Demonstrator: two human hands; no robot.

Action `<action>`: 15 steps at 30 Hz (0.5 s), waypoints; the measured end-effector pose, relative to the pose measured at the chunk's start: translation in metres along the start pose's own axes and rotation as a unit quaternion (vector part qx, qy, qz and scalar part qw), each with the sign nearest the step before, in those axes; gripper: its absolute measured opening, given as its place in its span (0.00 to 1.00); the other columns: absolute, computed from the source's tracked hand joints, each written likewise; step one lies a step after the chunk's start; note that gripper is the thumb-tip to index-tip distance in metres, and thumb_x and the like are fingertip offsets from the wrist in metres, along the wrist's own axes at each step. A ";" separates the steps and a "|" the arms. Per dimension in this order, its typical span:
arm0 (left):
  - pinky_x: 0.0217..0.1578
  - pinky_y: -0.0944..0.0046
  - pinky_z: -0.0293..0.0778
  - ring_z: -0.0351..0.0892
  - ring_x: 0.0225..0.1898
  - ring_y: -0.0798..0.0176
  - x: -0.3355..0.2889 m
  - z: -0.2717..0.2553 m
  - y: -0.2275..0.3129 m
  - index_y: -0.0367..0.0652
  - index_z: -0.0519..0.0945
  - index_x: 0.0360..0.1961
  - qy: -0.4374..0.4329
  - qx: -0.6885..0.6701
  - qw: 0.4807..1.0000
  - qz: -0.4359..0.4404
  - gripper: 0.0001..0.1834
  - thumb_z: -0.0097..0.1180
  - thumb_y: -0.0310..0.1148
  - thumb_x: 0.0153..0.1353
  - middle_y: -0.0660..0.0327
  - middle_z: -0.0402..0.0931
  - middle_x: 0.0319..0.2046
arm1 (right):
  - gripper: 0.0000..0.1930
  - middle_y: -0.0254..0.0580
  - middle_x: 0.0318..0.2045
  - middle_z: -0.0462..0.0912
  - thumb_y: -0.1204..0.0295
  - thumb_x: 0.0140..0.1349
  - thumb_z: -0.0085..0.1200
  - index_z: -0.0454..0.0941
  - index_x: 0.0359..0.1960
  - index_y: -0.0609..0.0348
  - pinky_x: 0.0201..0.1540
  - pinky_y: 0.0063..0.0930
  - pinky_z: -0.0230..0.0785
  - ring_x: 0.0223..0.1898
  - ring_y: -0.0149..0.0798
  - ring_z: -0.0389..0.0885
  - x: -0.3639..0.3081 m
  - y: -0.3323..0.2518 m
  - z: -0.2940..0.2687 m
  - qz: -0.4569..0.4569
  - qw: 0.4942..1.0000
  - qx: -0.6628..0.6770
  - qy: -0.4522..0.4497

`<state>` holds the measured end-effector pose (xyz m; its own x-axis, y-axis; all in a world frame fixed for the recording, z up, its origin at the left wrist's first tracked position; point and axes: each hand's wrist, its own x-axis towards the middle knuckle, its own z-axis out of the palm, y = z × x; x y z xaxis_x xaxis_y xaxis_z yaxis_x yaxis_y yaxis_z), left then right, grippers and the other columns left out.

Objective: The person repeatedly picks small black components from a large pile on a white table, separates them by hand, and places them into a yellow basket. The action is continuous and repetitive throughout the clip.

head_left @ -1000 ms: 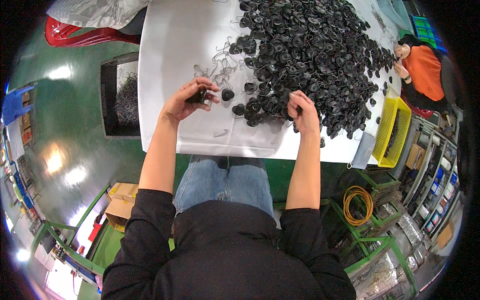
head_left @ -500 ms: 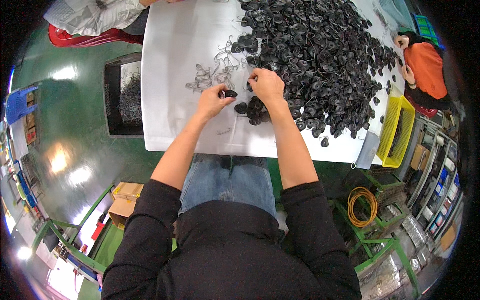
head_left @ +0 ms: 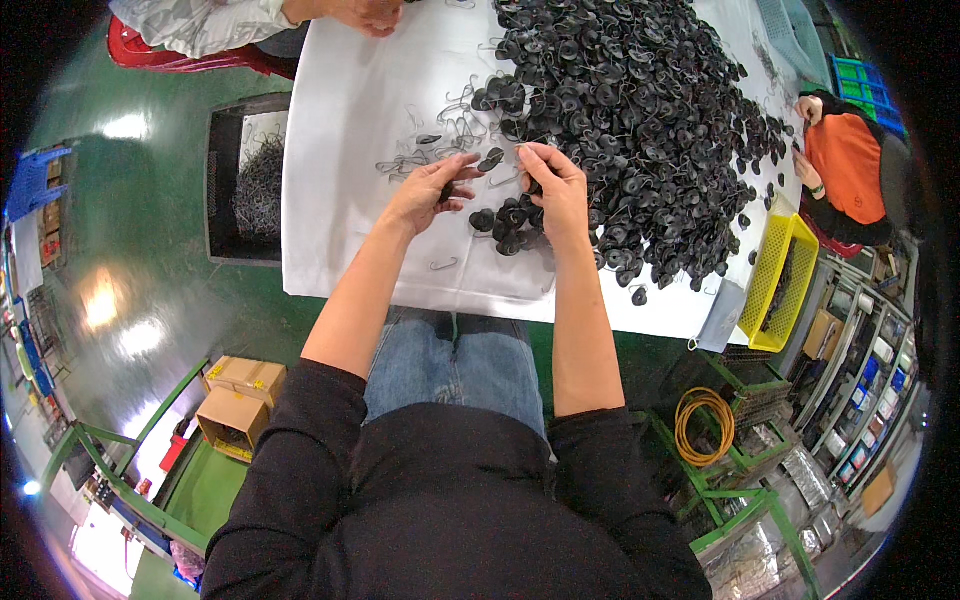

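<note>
My left hand (head_left: 435, 190) is over the white table (head_left: 345, 225), its fingers loosely curled round a small dark disc-like piece, partly hidden in the palm. Just beyond its fingertips is another black disc-like piece (head_left: 490, 160); whether they touch, I cannot tell. My right hand (head_left: 560, 190) faces it, thumb and forefinger pinched together on something too small to make out. Loose wire hooks (head_left: 405, 163) lie past my left hand, with one black piece (head_left: 428, 139) among them. A small cluster of black pieces (head_left: 508, 225) sits between my wrists.
A large heap of black pieces with wire hooks (head_left: 630, 130) covers the table's right side. A yellow basket (head_left: 790, 280) stands at the right edge. Two other people's hands (head_left: 370, 12) (head_left: 808, 170) reach in at far left and right. A dark crate (head_left: 225, 190) holds wire hooks.
My left hand has loosened its fingers and moved slightly right and away. A black piece now lies among the loose hooks. The far-left person's hand has come further over the table.
</note>
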<state>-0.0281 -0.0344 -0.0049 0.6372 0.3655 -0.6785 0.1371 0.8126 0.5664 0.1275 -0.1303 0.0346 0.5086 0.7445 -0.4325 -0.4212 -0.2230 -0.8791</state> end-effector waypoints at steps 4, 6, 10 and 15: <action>0.22 0.78 0.67 0.69 0.27 0.76 0.003 0.014 -0.002 0.45 0.74 0.47 -0.035 -0.084 0.996 -0.024 0.16 0.50 0.40 0.61 0.64 0.76 0.37 | 0.09 0.25 0.23 0.74 0.66 0.56 0.55 0.78 0.36 0.54 0.16 0.10 0.50 0.20 0.20 0.68 -0.002 0.019 0.001 0.034 0.996 0.062 0.046; 0.21 0.79 0.67 0.70 0.27 0.76 0.005 0.021 -0.006 0.46 0.75 0.45 -0.003 -0.068 0.998 -0.015 0.14 0.52 0.38 0.60 0.66 0.76 0.35 | 0.08 0.26 0.23 0.74 0.66 0.57 0.54 0.78 0.36 0.54 0.15 0.10 0.50 0.20 0.21 0.69 -0.005 0.031 0.004 0.070 0.989 0.123 0.049; 0.23 0.76 0.68 0.72 0.27 0.74 0.008 0.024 -0.013 0.46 0.77 0.37 0.015 -0.063 0.997 -0.035 0.08 0.55 0.34 0.57 0.68 0.77 0.31 | 0.10 0.27 0.26 0.74 0.67 0.59 0.52 0.75 0.42 0.53 0.15 0.10 0.51 0.20 0.22 0.69 -0.008 0.040 0.005 0.110 0.964 0.233 0.062; 0.23 0.76 0.67 0.72 0.27 0.75 0.002 0.017 -0.009 0.49 0.76 0.31 0.007 -0.074 0.997 -0.030 0.05 0.56 0.36 0.56 0.71 0.75 0.28 | 0.16 0.28 0.28 0.74 0.65 0.57 0.54 0.73 0.47 0.52 0.17 0.11 0.52 0.21 0.21 0.70 -0.007 0.037 -0.007 0.112 0.993 0.029 0.037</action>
<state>-0.0156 -0.0490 -0.0034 0.6202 0.3191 -0.7166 0.0607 0.8913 0.4494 0.1133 -0.1476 0.0033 0.4502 0.6323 -0.6304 -0.5713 -0.3387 -0.7476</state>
